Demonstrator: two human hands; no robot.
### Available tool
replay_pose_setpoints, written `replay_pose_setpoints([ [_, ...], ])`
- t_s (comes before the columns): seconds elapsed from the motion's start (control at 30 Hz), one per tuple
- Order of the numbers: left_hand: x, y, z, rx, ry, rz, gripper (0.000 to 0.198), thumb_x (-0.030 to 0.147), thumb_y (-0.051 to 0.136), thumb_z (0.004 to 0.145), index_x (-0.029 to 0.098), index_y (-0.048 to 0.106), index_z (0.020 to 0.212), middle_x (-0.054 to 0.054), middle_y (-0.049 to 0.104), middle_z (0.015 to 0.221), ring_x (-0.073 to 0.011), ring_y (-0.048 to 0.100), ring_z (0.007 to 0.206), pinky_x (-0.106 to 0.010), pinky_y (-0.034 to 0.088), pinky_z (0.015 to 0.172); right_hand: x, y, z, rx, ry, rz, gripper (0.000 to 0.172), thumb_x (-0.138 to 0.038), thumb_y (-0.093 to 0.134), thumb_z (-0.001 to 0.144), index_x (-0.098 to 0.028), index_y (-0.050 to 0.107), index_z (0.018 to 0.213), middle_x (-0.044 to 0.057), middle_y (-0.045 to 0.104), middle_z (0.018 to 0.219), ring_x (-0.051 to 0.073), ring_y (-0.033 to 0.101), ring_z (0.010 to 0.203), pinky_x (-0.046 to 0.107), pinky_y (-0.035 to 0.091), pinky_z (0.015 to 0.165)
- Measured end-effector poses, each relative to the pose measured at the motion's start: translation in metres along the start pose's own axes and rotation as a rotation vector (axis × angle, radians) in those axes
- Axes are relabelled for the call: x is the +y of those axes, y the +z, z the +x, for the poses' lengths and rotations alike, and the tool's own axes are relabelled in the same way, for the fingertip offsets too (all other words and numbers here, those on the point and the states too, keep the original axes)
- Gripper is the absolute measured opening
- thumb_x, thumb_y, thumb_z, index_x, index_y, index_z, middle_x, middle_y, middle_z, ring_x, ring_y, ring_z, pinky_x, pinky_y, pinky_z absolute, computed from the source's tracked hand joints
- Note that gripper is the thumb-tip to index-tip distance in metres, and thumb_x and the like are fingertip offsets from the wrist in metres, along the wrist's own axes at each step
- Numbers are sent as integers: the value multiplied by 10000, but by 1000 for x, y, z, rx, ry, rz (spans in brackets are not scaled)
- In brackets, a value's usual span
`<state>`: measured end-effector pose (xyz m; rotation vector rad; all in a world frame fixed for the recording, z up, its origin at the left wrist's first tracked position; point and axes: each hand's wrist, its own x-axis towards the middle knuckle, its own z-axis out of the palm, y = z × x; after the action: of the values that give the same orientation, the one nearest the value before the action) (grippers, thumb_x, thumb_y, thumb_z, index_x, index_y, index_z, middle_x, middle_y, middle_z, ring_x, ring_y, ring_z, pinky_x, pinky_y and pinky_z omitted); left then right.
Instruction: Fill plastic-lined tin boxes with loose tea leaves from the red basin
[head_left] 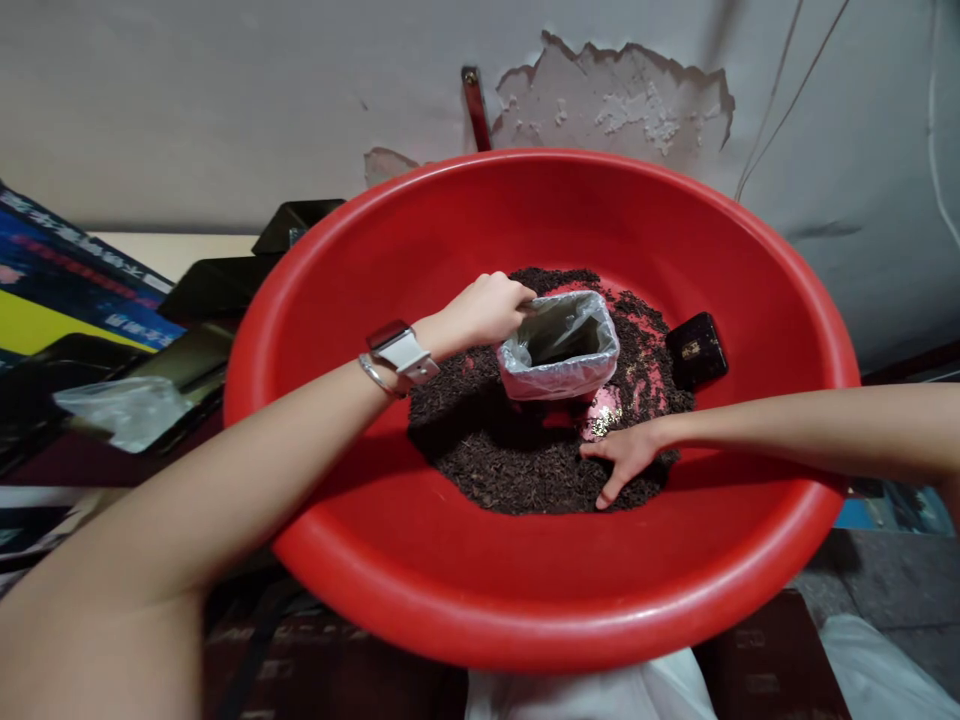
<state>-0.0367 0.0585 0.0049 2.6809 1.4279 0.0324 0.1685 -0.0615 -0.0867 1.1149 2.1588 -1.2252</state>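
A box lined with a clear plastic bag (559,382) is in the middle of a big red basin (540,590), its mouth facing up. My left hand (487,315) has its fingers closed over the box's left rim. Dark, dry loose tea leaves (495,470) lie spread on the basin's floor around the box. My right hand (626,458) rests on the leaves at the right, thumb and fingers spread. Just above it shows a pink and gold patch (602,412), partly covered. A small black lid-like piece (697,350) leans at the right side of the leaves.
Several dark open boxes (225,290) stand left of the basin, one with a crumpled clear plastic bag (127,410). A printed blue and yellow package (75,280) lies behind them. Brown cartons (772,650) sit beneath the basin. The wall (225,100) behind has peeling paint.
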Motion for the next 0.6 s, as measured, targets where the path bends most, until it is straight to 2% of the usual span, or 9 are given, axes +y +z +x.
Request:
replay_pose_setpoints([
  [0.07, 1, 1, 0, 6, -1, 20, 325, 305, 462, 847, 180, 718, 1003, -102, 708, 863, -210, 618, 805, -302, 418, 740, -2, -1, -1, -122, 66, 29, 1064, -552, 725, 623, -24, 316, 1451, 207, 369, 1459, 319, 405, 1326, 370, 351, 1086],
  [0.13, 1, 1, 0, 10, -10, 51, 337, 329, 459, 851, 191, 711, 1028, -95, 712, 887, -219, 625, 820, -299, 422, 734, -5, -3, -2, -188, 96, 33, 1047, -566, 693, 657, -31, 291, 1462, 199, 310, 1491, 328, 331, 1369, 394, 278, 1130],
  [0.2, 1, 2, 0, 11, -18, 77, 342, 333, 453, 855, 201, 707, 1042, -91, 714, 903, -222, 629, 833, -295, 425, 727, -7, -2, -2, -202, 89, 24, 1010, -566, 681, 670, -34, 324, 1451, 195, 331, 1483, 330, 343, 1362, 396, 269, 1133],
  [0.3, 2, 1, 0, 11, -21, 98, 336, 327, 452, 860, 217, 702, 1055, -83, 718, 908, -210, 633, 834, -278, 424, 708, -10, 1, -1, -167, 24, 18, 938, -518, 681, 694, -6, 378, 1418, 212, 386, 1448, 321, 415, 1315, 368, 320, 1095],
  [0.37, 3, 0, -1, 6, -25, 95, 336, 334, 455, 864, 220, 698, 1067, -83, 720, 921, -203, 635, 830, -272, 422, 702, -12, 2, 0, -130, -71, -6, 801, -465, 648, 748, -9, 443, 1374, 208, 496, 1364, 292, 519, 1212, 340, 395, 1013],
  [0.47, 5, -1, -2, -1, -29, 76, 340, 346, 456, 868, 223, 697, 1075, -84, 723, 940, -204, 640, 831, -274, 422, 708, -20, -3, 0, -44, -196, -102, 582, -421, 589, 817, -44, 552, 1258, 173, 648, 1134, 235, 628, 942, 305, 463, 816],
  [0.6, 4, 0, -2, 10, -12, 75, 339, 332, 445, 864, 212, 708, 1041, -94, 725, 933, -223, 645, 828, -282, 412, 675, -41, -23, -11, 169, -275, -212, 475, -445, 530, 869, -66, 586, 1150, 103, 657, 833, 154, 566, 664, 248, 395, 622],
])
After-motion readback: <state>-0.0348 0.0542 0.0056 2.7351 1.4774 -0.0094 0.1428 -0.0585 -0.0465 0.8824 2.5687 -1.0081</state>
